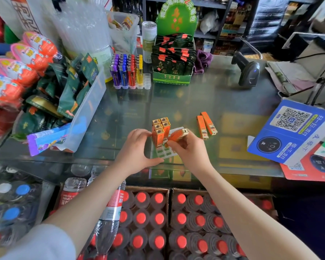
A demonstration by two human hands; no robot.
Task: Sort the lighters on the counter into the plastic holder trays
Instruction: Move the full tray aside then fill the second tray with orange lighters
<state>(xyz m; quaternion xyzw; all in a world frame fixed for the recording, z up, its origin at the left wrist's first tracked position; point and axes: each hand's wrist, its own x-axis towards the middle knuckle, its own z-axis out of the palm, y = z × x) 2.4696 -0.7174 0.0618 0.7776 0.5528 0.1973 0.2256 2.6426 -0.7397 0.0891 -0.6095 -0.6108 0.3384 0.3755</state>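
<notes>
A clear plastic holder tray (164, 153) lies on the glass counter in front of me. Several orange lighters with gold tops (160, 129) stand upright in its far slots. My left hand (137, 150) grips the tray's left and near edge, thumb under the front rim. My right hand (189, 147) holds one more orange lighter (177, 135), tilted, its bottom end down at the tray just right of the standing ones. Two orange lighters (206, 125) lie flat on the counter to the right. A second tray (139, 85) at the back holds purple, blue, red and yellow lighters (127, 71).
A green display box of packets (172, 72) stands behind. A barcode scanner (249, 71) sits at the right rear, a blue QR payment stand (289, 132) at the right. A plastic bin of snack packs (79, 109) crowds the left. Crates of bottles (158, 218) lie below the counter.
</notes>
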